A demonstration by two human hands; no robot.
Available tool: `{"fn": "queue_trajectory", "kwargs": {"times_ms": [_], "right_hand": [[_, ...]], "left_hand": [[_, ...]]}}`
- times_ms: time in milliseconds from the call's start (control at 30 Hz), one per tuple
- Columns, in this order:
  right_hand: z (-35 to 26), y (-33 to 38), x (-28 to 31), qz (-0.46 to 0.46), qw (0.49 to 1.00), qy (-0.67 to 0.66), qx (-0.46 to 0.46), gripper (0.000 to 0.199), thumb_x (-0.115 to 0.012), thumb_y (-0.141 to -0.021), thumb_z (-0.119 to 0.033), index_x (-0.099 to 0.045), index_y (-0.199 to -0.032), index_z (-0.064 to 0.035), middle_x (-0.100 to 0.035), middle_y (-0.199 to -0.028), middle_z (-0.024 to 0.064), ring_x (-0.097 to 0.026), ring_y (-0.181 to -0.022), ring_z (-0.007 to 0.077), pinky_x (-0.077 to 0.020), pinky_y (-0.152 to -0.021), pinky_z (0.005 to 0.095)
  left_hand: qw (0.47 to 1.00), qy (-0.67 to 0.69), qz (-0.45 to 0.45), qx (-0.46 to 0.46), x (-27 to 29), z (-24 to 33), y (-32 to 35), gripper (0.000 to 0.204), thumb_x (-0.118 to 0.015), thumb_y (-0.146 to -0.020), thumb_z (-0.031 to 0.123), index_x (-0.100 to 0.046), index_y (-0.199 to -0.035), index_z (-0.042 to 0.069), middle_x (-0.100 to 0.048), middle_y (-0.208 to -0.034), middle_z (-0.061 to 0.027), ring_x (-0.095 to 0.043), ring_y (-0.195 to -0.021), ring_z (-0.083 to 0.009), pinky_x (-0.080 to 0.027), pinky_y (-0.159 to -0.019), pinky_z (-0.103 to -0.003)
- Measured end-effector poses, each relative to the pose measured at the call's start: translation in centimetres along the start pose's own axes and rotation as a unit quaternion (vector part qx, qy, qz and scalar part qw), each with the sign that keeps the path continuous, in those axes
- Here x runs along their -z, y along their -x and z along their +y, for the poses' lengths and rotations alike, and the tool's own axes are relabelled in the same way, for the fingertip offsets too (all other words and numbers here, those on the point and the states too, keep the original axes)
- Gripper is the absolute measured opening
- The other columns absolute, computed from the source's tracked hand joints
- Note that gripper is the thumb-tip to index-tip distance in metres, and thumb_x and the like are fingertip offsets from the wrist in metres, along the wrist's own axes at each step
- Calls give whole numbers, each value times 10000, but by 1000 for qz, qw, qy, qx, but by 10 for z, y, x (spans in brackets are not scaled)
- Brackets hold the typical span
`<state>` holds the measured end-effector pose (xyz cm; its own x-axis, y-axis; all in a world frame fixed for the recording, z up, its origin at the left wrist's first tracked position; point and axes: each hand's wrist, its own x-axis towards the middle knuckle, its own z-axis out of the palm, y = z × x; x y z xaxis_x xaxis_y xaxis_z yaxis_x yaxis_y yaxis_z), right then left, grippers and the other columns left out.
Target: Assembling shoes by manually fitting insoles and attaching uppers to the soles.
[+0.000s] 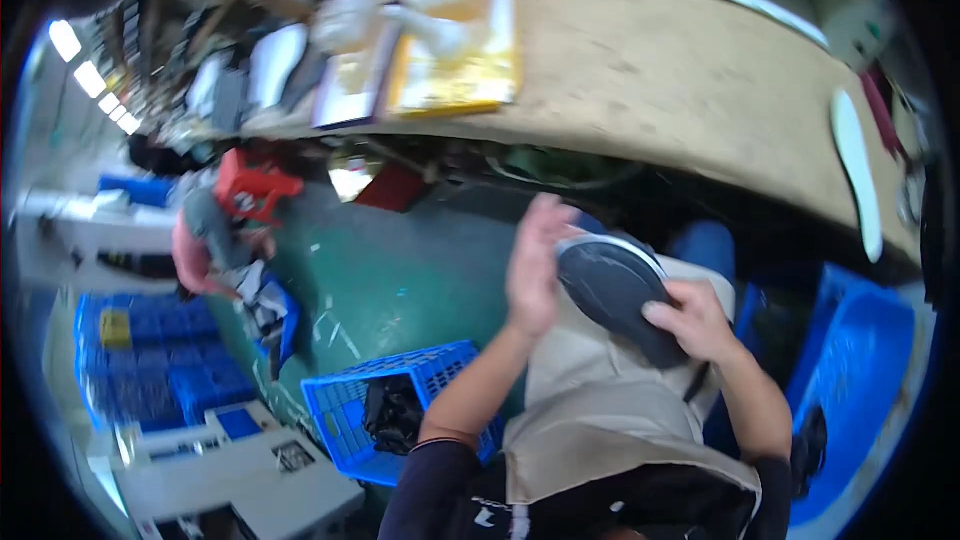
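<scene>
Over my lap, a black shoe with a white rim lies tilted, its dark oval sole side turned up. My right hand grips it at the near right end, thumb on top and the other fingers hidden beneath. My left hand is raised at the shoe's far left end, fingers stretched out and slightly blurred. Whether its palm touches the white rim I cannot tell. A beige apron covers my lap under the shoe.
Ahead runs a tan workbench, with a yellow tray and pale insole-shaped pieces. Blue crates stand at my left and right. Another person bends near a red stool at far left.
</scene>
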<state>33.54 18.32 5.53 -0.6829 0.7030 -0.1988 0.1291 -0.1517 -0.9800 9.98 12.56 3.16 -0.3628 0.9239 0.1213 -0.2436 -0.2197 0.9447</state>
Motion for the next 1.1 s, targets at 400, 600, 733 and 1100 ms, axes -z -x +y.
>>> {"fn": "queue_trajectory", "kwargs": {"times_ms": [400,600,733,1100], "right_hand": [[-1,31,14,-121,930,-335,-87,685,-722,-905,-475,-558,-1357,14,-704,-1179,121,-685,-1006,261,-549,-912,326],[-39,39,-7,-2,809,-580,102,545,-572,-1019,-403,-509,-1425,-44,-631,-1337,121,-604,-1205,266,-434,-1082,429],[-9,35,18,129,817,-525,202,428,-439,-1083,-342,-540,-1402,-75,-630,-1352,91,-581,-1244,223,-354,-1147,490],[34,-5,29,-12,967,-252,-28,445,-689,-884,-66,-542,-1296,12,-688,-1052,93,-656,-871,138,-522,-784,224]], "left_hand": [[963,60,22,263,-17,-1,6,287,-528,-995,116,-670,-1206,-16,-665,-1170,-117,-610,-1004,-173,-466,-924,-267],[962,162,166,146,-31,19,-3,272,-535,-997,133,-686,-1169,-13,-630,-1247,-147,-586,-1078,-180,-446,-976,-281],[993,109,-33,-30,-47,11,25,384,-510,-1026,290,-679,-1185,-16,-585,-1329,-179,-561,-1168,-232,-411,-1043,-338],[883,327,26,337,-9,-52,16,577,-337,-1090,458,-530,-1333,-28,-630,-1274,-198,-648,-1101,-266,-499,-986,-372]]}}
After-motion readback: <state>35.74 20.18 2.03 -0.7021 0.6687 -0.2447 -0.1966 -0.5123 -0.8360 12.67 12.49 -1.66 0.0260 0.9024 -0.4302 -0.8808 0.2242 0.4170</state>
